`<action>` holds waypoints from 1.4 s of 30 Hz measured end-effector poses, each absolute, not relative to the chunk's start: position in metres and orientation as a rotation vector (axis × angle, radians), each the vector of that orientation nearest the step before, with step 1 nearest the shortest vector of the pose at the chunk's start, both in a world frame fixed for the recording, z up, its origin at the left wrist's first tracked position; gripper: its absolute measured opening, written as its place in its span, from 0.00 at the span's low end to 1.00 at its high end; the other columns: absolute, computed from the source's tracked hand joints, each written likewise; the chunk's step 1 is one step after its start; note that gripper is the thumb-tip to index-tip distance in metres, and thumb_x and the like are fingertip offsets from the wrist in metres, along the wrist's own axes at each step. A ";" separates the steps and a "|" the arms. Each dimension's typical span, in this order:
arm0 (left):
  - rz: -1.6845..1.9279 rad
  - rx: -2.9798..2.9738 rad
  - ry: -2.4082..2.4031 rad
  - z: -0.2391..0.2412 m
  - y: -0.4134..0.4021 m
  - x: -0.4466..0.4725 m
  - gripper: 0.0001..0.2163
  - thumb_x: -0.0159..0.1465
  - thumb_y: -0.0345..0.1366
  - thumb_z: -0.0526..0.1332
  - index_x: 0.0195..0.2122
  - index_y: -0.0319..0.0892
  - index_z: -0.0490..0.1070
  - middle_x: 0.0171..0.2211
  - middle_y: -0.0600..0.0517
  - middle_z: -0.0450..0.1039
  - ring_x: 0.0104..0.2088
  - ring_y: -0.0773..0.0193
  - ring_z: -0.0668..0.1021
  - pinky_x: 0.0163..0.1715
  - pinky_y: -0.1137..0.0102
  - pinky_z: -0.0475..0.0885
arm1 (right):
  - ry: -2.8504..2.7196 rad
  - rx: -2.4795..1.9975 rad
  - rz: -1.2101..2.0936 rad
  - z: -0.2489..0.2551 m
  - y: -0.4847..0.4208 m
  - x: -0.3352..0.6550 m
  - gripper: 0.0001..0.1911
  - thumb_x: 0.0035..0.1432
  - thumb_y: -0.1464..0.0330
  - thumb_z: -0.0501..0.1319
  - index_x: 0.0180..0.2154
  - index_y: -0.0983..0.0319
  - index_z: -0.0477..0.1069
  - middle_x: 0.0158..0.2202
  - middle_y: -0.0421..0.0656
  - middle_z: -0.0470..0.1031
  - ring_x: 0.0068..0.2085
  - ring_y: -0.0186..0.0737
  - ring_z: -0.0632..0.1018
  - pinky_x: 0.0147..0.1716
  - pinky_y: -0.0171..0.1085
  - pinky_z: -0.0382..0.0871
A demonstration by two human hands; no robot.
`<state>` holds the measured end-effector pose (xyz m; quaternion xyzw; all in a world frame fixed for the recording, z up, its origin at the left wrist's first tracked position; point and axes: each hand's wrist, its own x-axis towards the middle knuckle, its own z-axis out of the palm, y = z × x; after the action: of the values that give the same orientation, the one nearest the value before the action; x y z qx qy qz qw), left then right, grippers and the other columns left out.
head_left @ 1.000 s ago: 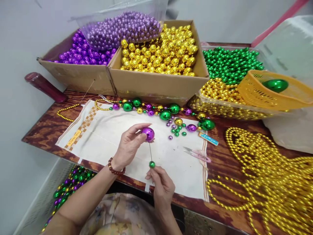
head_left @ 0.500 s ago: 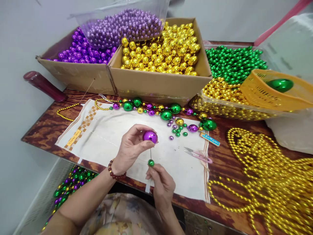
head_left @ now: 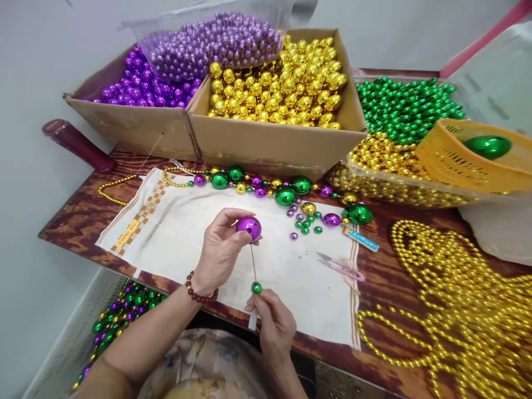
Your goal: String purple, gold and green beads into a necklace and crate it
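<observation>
My left hand, a dark beaded bracelet at its wrist, is closed on a large shiny purple bead, held between thumb and fingers above the white cloth. A thin, dark needle runs from the underside of that bead down to a small green bead. My right hand pinches the green bead at its fingertips, lower and nearer my body. Whatever else lies inside the right fingers is hidden. Loose green and purple beads lie beyond my hands.
A strung bead garland crosses the cloth's far edge. Pink-handled thread snips lie right, near a blue blade packet. Behind stand cardboard boxes of beads. Gold bead strands cover the right side; a white basket stands lower left.
The purple bead has moved slightly up and left in my left hand. My right hand has drawn the green bead lower, so a longer stretch of needle shows between them.
</observation>
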<state>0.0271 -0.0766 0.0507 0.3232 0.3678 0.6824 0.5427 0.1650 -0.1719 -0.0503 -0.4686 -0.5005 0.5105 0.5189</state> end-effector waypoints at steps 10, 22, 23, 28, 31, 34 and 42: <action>1.612 0.766 0.941 0.038 -0.080 0.031 0.18 0.54 0.44 0.74 0.41 0.42 0.73 0.36 0.51 0.74 0.33 0.69 0.76 0.32 0.74 0.73 | -1.108 -1.097 1.282 -0.031 -0.162 0.157 0.07 0.64 0.69 0.60 0.35 0.60 0.77 0.25 0.39 0.74 0.23 0.33 0.74 0.25 0.32 0.70; 1.675 0.737 1.005 0.035 -0.072 0.025 0.17 0.53 0.42 0.75 0.39 0.41 0.73 0.34 0.53 0.72 0.32 0.71 0.74 0.31 0.75 0.72 | -1.123 -1.129 1.340 -0.027 -0.152 0.152 0.08 0.64 0.68 0.61 0.34 0.62 0.77 0.23 0.38 0.73 0.21 0.33 0.74 0.22 0.31 0.69; 1.671 0.744 1.014 0.034 -0.072 0.024 0.17 0.54 0.41 0.75 0.39 0.41 0.73 0.34 0.53 0.72 0.32 0.71 0.74 0.31 0.75 0.72 | -1.129 -1.132 1.343 -0.027 -0.152 0.151 0.08 0.64 0.68 0.61 0.34 0.62 0.77 0.22 0.38 0.73 0.21 0.33 0.74 0.22 0.31 0.69; 1.614 0.712 1.038 0.036 -0.067 0.018 0.17 0.54 0.42 0.74 0.38 0.41 0.72 0.33 0.54 0.73 0.29 0.72 0.75 0.31 0.75 0.73 | -1.102 -1.125 1.354 -0.028 -0.151 0.147 0.08 0.64 0.67 0.61 0.34 0.62 0.76 0.22 0.38 0.73 0.21 0.32 0.74 0.24 0.31 0.69; 1.516 0.663 0.977 0.040 -0.067 0.013 0.18 0.56 0.46 0.72 0.40 0.41 0.72 0.42 0.49 0.76 0.34 0.66 0.80 0.36 0.70 0.76 | -1.078 -1.123 1.370 -0.029 -0.148 0.147 0.08 0.64 0.67 0.60 0.35 0.62 0.76 0.22 0.37 0.72 0.21 0.32 0.74 0.23 0.31 0.68; 1.401 0.632 0.916 0.042 -0.068 0.008 0.18 0.58 0.44 0.71 0.44 0.41 0.72 0.47 0.46 0.77 0.37 0.62 0.82 0.39 0.68 0.77 | -1.076 -1.124 1.380 -0.030 -0.145 0.149 0.08 0.64 0.67 0.60 0.35 0.62 0.76 0.22 0.37 0.72 0.21 0.31 0.73 0.23 0.31 0.68; 1.504 0.555 0.968 0.027 -0.068 0.009 0.17 0.54 0.39 0.74 0.43 0.41 0.75 0.36 0.53 0.75 0.34 0.67 0.81 0.37 0.71 0.76 | -1.104 -1.155 1.354 -0.036 -0.155 0.151 0.08 0.66 0.66 0.59 0.37 0.62 0.74 0.22 0.37 0.72 0.21 0.31 0.74 0.23 0.31 0.68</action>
<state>0.0091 -0.0684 0.0272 0.2385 0.4165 0.6469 0.5926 0.1513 -0.1548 -0.0358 -0.4775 -0.4567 0.5600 0.4998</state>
